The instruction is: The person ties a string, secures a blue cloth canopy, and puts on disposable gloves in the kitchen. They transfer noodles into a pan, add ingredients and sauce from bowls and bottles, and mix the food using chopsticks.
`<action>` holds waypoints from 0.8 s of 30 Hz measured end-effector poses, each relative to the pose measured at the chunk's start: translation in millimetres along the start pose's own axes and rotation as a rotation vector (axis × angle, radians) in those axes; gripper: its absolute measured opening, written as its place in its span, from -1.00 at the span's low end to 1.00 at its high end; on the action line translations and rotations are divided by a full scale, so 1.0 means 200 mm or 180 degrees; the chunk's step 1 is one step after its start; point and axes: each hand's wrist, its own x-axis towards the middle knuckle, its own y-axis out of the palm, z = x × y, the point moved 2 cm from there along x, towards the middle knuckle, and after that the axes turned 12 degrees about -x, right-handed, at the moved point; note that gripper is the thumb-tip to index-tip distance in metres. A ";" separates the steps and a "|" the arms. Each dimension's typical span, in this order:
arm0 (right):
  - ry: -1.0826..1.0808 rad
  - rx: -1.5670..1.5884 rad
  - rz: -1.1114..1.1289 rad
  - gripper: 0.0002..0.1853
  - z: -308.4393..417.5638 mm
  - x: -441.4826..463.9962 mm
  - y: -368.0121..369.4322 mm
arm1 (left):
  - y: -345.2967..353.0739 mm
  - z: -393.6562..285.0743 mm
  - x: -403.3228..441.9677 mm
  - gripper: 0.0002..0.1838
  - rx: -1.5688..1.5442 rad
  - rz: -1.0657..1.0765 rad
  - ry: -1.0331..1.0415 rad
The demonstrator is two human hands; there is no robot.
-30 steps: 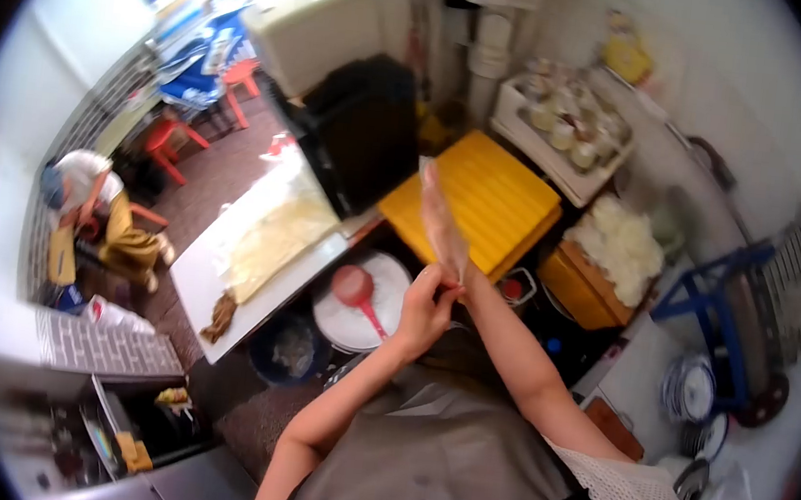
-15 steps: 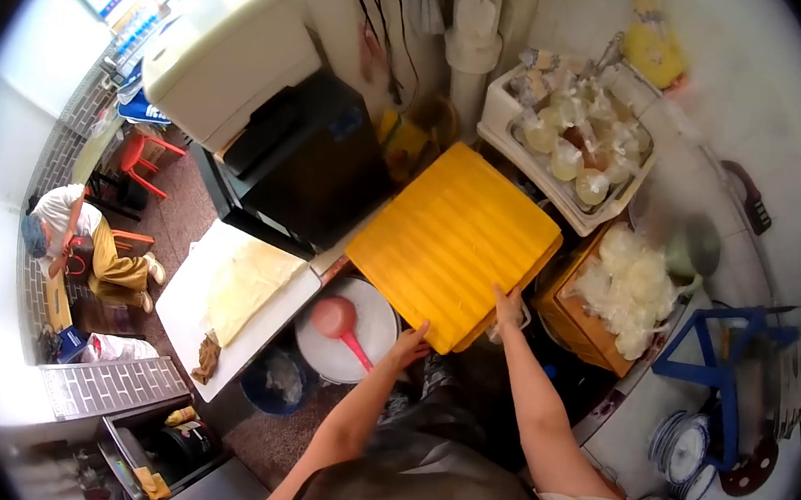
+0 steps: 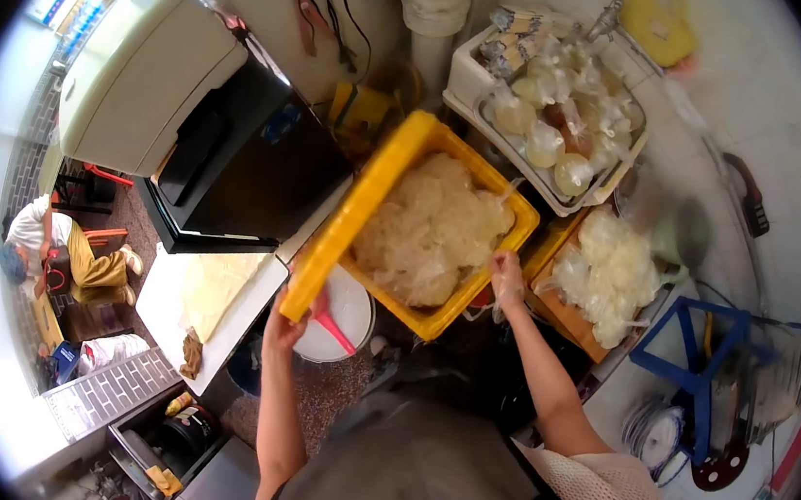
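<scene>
My left hand (image 3: 285, 328) grips the lower end of a thick yellow plastic lid (image 3: 350, 220), which is tilted on edge to the left of a yellow plastic box (image 3: 429, 323). Inside the uncovered box lie many pale, translucent plastic bags (image 3: 432, 224), heaped nearly to the rim. At the box's right side, the curled fingers of my right hand (image 3: 508, 281) close on the rim near the corner; the fingertips are partly hidden. Under the lid's lower end, a pink ladle (image 3: 334, 329) lies in a round white tub (image 3: 360, 314).
A white crate (image 3: 462, 86) of filled, tied bags stands behind the box. To the right, more pale bags (image 3: 603, 271) top an orange-brown box. On the left are a black cabinet (image 3: 264, 158), a white board (image 3: 156, 298) and a seated person (image 3: 87, 261). A blue frame (image 3: 692, 359) stands far right.
The lid has come off the yellow box and swung up to the left in my left hand, uncovering the bags. My right hand stays by the box's right side. The camera view has shifted.
</scene>
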 end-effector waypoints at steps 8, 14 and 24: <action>-0.1455 -0.1259 0.0210 -0.68 0.18 0.47 0.25 | 0.03 -0.13 0.13 -0.67 -0.1011 -0.0337 -0.0327; -0.1194 -0.1940 0.1145 -0.54 0.13 0.45 0.57 | -0.05 -0.12 0.14 -0.71 -0.0885 -0.0220 -0.0281; 0.1026 0.1380 0.0720 -0.66 0.13 0.04 0.09 | -0.15 0.25 -0.04 -0.61 0.0523 -0.1274 0.0982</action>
